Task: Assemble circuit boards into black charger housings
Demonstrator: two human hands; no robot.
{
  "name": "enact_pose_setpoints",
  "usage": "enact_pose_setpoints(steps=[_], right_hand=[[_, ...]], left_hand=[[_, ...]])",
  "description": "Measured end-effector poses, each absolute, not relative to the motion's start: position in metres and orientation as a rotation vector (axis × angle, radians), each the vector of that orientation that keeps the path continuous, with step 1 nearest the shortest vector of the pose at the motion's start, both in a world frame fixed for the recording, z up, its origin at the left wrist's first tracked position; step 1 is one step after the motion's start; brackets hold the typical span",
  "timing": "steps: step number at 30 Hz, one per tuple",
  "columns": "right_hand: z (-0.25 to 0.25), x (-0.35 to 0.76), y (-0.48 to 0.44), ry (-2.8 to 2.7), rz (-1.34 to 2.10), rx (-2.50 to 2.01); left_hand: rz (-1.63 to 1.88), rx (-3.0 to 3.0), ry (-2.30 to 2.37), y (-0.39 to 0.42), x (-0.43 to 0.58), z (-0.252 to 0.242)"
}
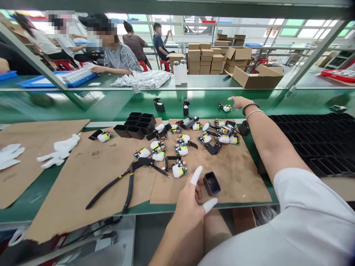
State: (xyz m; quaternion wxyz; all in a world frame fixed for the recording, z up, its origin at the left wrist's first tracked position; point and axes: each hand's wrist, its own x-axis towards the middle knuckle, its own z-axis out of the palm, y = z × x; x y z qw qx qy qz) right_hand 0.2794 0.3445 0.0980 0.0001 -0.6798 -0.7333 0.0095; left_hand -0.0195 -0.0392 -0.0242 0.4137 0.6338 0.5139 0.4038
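Note:
My left hand [194, 197] is near the front edge of the brown cardboard sheet [238, 173], with white finger cots on thumb and forefinger. It is pinched on a small black plastic housing [212, 183], open side up. My right hand [239, 102] is stretched far out over the green belt. Its fingers are curled by a small white-and-green circuit board part [226, 108], and I cannot make out a grasp. Several similar circuit boards [181, 147] with white caps and black pieces lie scattered on the cardboard between my hands.
Black long-nose pliers [126, 181] lie on the cardboard at left. Empty black housings [137, 123] are clustered behind them. White gloves [59, 149] rest at far left, black trays [318, 136] at right. Other people sit across the line beside cardboard boxes [241, 64].

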Motion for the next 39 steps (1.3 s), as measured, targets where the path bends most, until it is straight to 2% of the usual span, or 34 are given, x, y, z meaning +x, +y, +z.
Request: enact_pose_setpoints(steps=[7, 13, 19, 22, 27, 36, 39], right_hand=[[0.063, 0.265, 0.391, -2.348, 0.160, -2.251], [0.093, 0.253, 0.356, -2.312, 0.157, -2.179], [0.119, 0.265, 0.216, -2.381, 0.320, -1.852], [0.105, 0.265, 0.111, -2.569, 0.356, -1.677], [0.068, 0.251, 0.011, -2.697, 0.303, -1.847], [0.073, 0.241, 0.039, -2.812, 0.479, -1.722], [0.079, 0.249, 0.040, -2.676, 0.893, -1.620]], left_hand=[[1.064, 1.535, 1.237, -0.046, -0.020, -0.030], [0.971, 1.624, 1.235, -0.041, -0.018, -0.025], [0.907, 1.651, 1.295, -0.036, -0.015, -0.012], [0.918, 1.650, 1.299, -0.034, -0.013, -0.008], [0.921, 1.688, 1.408, -0.028, -0.006, -0.009], [1.302, 1.635, 1.169, -0.038, -0.006, -0.018], [1.328, 1.662, 1.159, -0.053, -0.008, -0.010]])
